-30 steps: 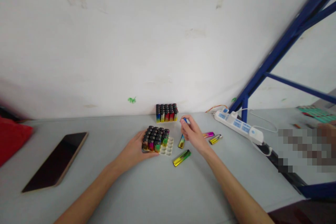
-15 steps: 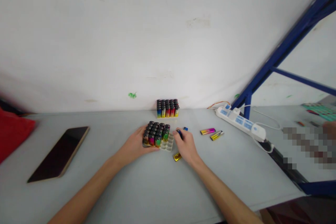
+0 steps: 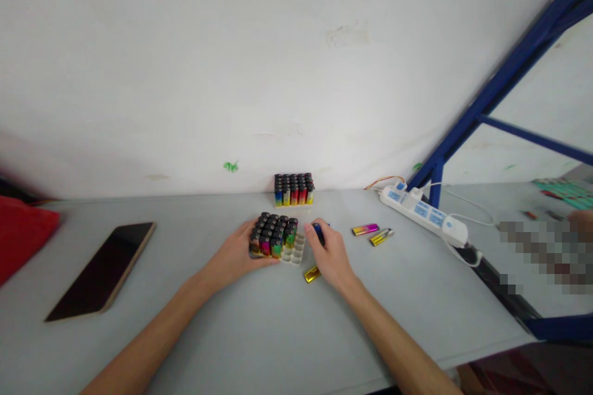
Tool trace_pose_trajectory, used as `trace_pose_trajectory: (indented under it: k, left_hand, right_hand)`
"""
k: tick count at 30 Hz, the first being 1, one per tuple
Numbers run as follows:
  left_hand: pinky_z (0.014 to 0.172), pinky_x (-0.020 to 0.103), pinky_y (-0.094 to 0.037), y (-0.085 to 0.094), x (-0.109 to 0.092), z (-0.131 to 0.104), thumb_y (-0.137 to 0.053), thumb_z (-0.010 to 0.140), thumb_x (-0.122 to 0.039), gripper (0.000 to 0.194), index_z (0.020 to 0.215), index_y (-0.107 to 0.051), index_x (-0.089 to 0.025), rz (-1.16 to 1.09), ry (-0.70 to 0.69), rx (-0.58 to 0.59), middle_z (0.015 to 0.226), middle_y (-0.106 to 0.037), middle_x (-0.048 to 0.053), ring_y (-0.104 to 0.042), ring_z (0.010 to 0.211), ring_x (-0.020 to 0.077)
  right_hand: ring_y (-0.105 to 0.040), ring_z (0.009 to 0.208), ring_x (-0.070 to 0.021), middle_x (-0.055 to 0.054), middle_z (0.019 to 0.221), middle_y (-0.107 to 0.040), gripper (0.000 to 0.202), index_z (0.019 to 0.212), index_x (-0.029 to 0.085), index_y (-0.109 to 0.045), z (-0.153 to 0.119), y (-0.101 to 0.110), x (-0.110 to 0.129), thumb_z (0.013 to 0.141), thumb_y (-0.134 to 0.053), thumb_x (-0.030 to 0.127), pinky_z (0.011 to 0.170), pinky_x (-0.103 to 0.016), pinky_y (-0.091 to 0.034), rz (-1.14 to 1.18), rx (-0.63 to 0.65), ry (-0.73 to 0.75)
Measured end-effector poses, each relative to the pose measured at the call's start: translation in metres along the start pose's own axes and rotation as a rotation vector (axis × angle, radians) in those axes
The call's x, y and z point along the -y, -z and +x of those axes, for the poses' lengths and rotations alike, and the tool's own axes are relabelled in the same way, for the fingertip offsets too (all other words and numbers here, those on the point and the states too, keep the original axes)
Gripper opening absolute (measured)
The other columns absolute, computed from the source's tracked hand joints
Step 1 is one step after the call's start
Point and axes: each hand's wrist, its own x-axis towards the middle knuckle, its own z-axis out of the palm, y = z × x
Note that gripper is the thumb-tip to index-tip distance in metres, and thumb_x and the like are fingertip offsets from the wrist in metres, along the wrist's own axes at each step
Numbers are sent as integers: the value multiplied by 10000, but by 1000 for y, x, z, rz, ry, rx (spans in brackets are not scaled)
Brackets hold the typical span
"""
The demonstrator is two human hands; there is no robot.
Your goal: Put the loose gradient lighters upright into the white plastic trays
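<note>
My left hand (image 3: 235,254) grips the left side and near edge of a pale tray (image 3: 297,254) with round sockets. Black-topped, shiny coloured lighters (image 3: 273,234) stand upright in most of it; sockets at its right end hold none. Just right of the tray, my right hand (image 3: 330,253) is closed on a blue lighter (image 3: 319,232), most of which the fingers hide. A gold lighter (image 3: 312,274) lies on the table, partly covered by that hand. Farther right lie a pink-and-yellow lighter (image 3: 365,229) and a yellow-and-silver one (image 3: 381,237).
A second block of upright lighters (image 3: 294,190) stands against the wall. A white power strip (image 3: 424,215) with cables lies right, beside a blue metal frame (image 3: 463,129). At left are a dark tablet-like slab (image 3: 104,271) and red cloth (image 3: 23,237). Another person's hand (image 3: 582,221) shows far right.
The view has shifted slightly. My right hand has turned a little around the blue lighter, which stays in its grip beside the tray. My left hand keeps hold of the tray.
</note>
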Motion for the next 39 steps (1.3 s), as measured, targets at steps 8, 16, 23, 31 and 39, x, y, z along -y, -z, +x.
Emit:
trace_pose_trajectory:
  k: [8, 16, 23, 31, 39]
  left_hand:
    - [1362, 592, -547, 1, -2, 0, -1018, 784, -621, 875, 1520, -710, -263, 27, 2, 34, 1609, -774, 132, -727, 1512, 421]
    - [1358, 570, -549, 1, -7, 1, -1051, 756, -596, 856, 1485, -737, -276, 12, 16, 41, 1563, -794, 124, -737, 1500, 412]
    - [1364, 586, -543, 0, -7, 1, -1058, 721, -595, 880, 1473, -744, -265, -11, 30, 15, 1590, -786, 139, -743, 1485, 434]
    - [1315, 580, -588, 5, -12, 4, -1014, 773, -560, 803, 1453, -746, -229, -19, -1, 34, 1537, -812, 141, -771, 1431, 418]
    - [1284, 604, -613, 5, -8, 4, -986, 763, -606, 779, 1409, -740, -247, 16, 28, 33, 1492, -829, 133, -787, 1405, 421]
  right_hand:
    - [-676, 885, -232, -61, 931, -711, 503, 874, 263, -598, -1, 21, 4, 1248, -477, 576, 835, -346, -533, -234, 119, 345]
    - [-743, 796, -219, -47, 872, -794, 363, 941, 251, -650, -3, 14, -10, 1255, -573, 418, 766, -317, -511, -349, 225, 350]
    - [-762, 851, -249, -83, 961, -812, 262, 1030, 231, -687, 1, 16, -1, 1232, -649, 392, 778, -335, -529, -556, 331, 433]
    - [-787, 870, -239, -92, 969, -829, 238, 1033, 203, -713, 2, 8, 9, 1217, -690, 351, 784, -310, -527, -572, 375, 350]
    - [-757, 781, -228, -91, 860, -832, 409, 907, 193, -791, 12, 10, 19, 1180, -741, 495, 733, -301, -463, -669, 459, 229]
